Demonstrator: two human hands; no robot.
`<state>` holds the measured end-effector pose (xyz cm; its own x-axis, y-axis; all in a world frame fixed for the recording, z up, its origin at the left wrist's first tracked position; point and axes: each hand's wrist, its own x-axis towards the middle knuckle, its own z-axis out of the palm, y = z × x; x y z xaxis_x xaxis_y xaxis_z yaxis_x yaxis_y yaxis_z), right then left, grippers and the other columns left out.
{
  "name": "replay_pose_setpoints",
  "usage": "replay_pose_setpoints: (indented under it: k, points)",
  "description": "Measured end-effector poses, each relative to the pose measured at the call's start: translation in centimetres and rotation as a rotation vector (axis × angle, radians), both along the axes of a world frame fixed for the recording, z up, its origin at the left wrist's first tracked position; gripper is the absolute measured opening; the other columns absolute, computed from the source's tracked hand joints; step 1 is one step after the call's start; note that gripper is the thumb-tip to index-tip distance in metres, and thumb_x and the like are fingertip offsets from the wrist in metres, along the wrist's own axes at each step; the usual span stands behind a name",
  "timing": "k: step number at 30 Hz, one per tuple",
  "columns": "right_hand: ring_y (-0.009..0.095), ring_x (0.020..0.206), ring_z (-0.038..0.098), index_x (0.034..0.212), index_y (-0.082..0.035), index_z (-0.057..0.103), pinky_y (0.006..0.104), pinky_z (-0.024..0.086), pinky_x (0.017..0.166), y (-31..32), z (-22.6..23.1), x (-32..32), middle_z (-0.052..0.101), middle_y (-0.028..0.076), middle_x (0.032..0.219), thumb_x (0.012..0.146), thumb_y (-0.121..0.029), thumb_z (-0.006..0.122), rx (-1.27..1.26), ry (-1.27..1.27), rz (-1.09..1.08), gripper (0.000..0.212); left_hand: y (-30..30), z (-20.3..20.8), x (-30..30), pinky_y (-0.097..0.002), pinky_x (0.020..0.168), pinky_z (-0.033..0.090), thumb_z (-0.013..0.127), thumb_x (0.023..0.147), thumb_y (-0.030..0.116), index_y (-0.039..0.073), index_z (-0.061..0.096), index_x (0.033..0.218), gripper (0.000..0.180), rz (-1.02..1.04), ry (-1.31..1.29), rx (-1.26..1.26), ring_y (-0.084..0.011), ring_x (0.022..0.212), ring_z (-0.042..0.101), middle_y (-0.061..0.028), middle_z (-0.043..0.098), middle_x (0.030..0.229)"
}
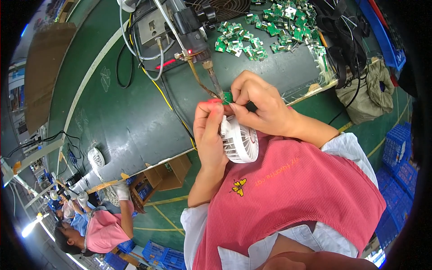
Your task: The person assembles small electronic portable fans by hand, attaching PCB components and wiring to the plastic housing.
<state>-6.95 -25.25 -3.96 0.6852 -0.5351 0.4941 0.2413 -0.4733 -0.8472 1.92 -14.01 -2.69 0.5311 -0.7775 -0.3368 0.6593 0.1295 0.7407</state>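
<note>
Board [228, 97], small and green, sits between the fingertips of both hands, raised over the tabletop [135, 130] close to its near edge. The right hand [260, 100] is closed in a pinch at the board's right side. The left hand [210, 130] is closed too, its thumb and forefinger pressed together just left of the board under a red glow; its palm side holds a white fan [241, 141], which hangs below the board. Exactly what lies between the left fingertips is hidden. An iron [213, 77] slants down with its tip at the board, and a thin tube [198, 76] reaches in beside it. Loose boards [288, 22] are heaped toward the tabletop's right edge. A second fan [96, 158] lies near the left end of the near edge, close to a co-worker's gloved hand [121, 191].
</note>
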Motion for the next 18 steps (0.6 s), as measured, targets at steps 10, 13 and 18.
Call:
replay_pose_setpoints:
  k: [10, 13, 18]
  points:
    - [0.023, 0.061, 0.05, 0.077, -0.002, 0.041, 0.0298, 0.043, 0.052, 0.15, -0.06, -0.27, 0.049, 0.012, 0.08, 0.07, 0.005, 0.063, -0.01, 0.043, 0.006, 0.023, 0.02, -0.22, -0.23, -0.0215, 0.068, 0.045, 0.049, 0.093, 0.011, 0.005, 0.052, 0.089, 0.008, 0.026, 0.034, 0.003, -0.0076, 0.075, 0.054, -0.0045, 0.059, 0.085]
    - [0.022, 0.066, 0.05, 0.077, -0.002, 0.042, 0.0289, 0.043, 0.057, 0.11, 0.04, -0.29, 0.05, 0.012, 0.08, 0.07, 0.007, 0.063, -0.015, 0.061, 0.012, 0.023, 0.02, -0.21, -0.19, -0.0211, 0.068, 0.044, 0.049, 0.093, 0.011, 0.005, 0.052, 0.089, 0.008, 0.019, 0.025, 0.009, -0.0071, 0.075, 0.054, -0.0043, 0.059, 0.085]
    - [0.022, 0.065, 0.05, 0.077, -0.002, 0.042, 0.029, 0.043, 0.055, -0.05, 0.17, -0.24, 0.05, 0.013, 0.079, 0.069, 0.007, 0.064, -0.07, 0.057, 0.0, 0.024, 0.01, -0.24, -0.2, -0.0206, 0.067, 0.044, 0.049, 0.093, 0.012, 0.005, 0.052, 0.089, 0.009, 0.021, 0.012, 0.001, -0.0064, 0.074, 0.054, -0.0042, 0.059, 0.085]
